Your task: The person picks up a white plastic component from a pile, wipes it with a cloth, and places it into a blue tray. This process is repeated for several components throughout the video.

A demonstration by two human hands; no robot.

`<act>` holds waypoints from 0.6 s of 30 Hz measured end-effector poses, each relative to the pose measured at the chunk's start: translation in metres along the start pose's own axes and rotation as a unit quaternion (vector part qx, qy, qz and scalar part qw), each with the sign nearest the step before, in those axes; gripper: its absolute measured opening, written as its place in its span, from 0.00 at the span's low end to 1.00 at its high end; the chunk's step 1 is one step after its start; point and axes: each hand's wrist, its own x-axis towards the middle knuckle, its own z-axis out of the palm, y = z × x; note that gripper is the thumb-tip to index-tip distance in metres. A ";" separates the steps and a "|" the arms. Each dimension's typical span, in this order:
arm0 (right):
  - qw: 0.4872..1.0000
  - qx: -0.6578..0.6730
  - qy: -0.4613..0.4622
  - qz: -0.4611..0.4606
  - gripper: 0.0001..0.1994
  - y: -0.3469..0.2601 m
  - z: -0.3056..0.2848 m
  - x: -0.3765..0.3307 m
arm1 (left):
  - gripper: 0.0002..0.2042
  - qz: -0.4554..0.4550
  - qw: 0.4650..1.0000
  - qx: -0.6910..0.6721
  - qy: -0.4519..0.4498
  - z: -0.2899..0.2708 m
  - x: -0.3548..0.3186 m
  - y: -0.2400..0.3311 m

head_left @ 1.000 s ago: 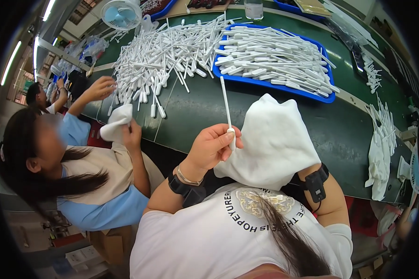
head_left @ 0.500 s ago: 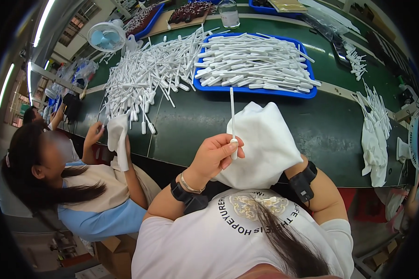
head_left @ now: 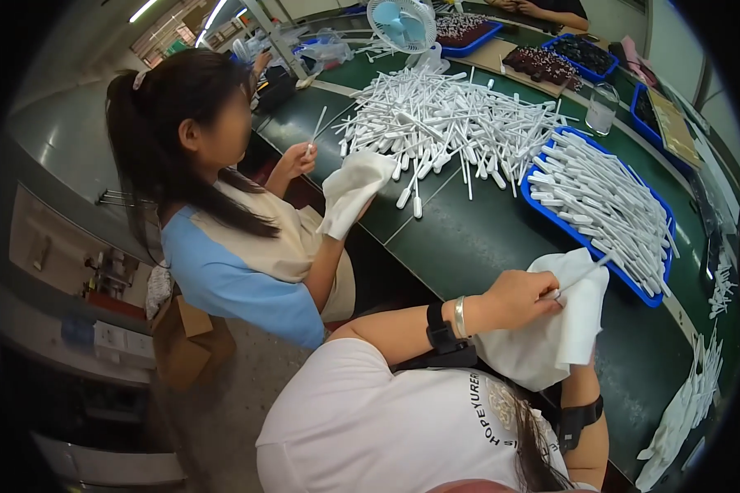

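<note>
I have the left hand [head_left: 518, 301] pinching a white dropper [head_left: 582, 276] over the white cloth [head_left: 522, 353], which blocks my view of the right hand; its grip I can't tell. Beyond sit a dropper-filled blue tray [head_left: 548, 215], a loose dropper heap [head_left: 448, 123] and a glass jar [head_left: 602, 110].

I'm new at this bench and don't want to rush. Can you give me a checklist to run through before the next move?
1. Slim white plastic dropper gripped in the left hand: ok.
2. Soft white cloth draped over the right hand: ok.
3. Right hand's grip beneath it: cannot tell, covered.
4. Dropper's stem off the cloth: cannot tell, they overlap in this view.
5. Dark green table left of the rectangular blue tray free of droppers: not ok, a loose heap of white droppers lies there.
6. Co-worker's uncovered hand apart from the left hand: ok.
</note>
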 end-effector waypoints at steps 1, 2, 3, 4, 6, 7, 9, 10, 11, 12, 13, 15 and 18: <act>1.000 -0.001 0.000 0.002 0.15 0.001 -0.001 0.002 | 0.11 0.052 0.996 0.073 0.014 0.000 0.000 0.000; 1.000 0.013 -0.027 0.002 0.15 0.001 -0.002 0.004 | 0.11 0.051 0.996 0.071 0.013 -0.001 0.000 0.000; 0.998 0.027 -0.052 0.002 0.15 0.001 -0.004 0.004 | 0.11 0.063 0.994 0.089 0.023 -0.002 0.000 0.001; 0.996 0.041 -0.076 0.001 0.15 0.002 -0.006 0.004 | 0.11 0.075 0.991 0.107 0.033 -0.003 -0.001 0.003; 0.990 -0.105 -0.093 -0.033 0.15 -0.007 -0.001 0.011 | 0.10 0.090 0.987 0.125 0.043 -0.004 0.003 0.002; 0.960 -0.248 -0.111 -0.064 0.16 -0.014 0.003 0.015 | 0.10 0.088 0.988 0.125 0.001 -0.003 0.005 0.002; 0.909 -0.385 -0.128 -0.094 0.16 -0.020 0.008 0.015 | 0.08 0.082 0.985 0.125 -0.081 -0.004 0.006 0.001; 0.925 -0.346 -0.125 -0.098 0.16 -0.020 0.010 0.010 | 0.08 0.084 0.985 0.124 -0.083 -0.003 0.007 0.000; 0.939 -0.306 -0.121 -0.103 0.16 -0.020 0.012 0.006 | 0.08 0.082 0.989 0.089 -0.082 -0.002 0.008 0.000; 0.951 -0.265 -0.119 -0.107 0.15 -0.021 0.015 0.003 | 0.08 0.081 0.992 0.054 -0.081 -0.002 0.008 0.000; 0.951 -0.265 -0.118 -0.108 0.15 -0.023 0.019 0.002 | 0.08 0.079 0.993 0.020 -0.080 -0.002 0.008 -0.001; 0.983 -0.146 -0.081 -0.075 0.15 -0.026 0.026 -0.001 | 0.08 0.075 0.995 0.017 -0.067 0.000 0.007 -0.002; 0.984 -0.141 -0.079 -0.077 0.15 -0.022 0.019 -0.003 | 0.07 0.065 0.997 0.011 -0.040 0.001 0.006 0.000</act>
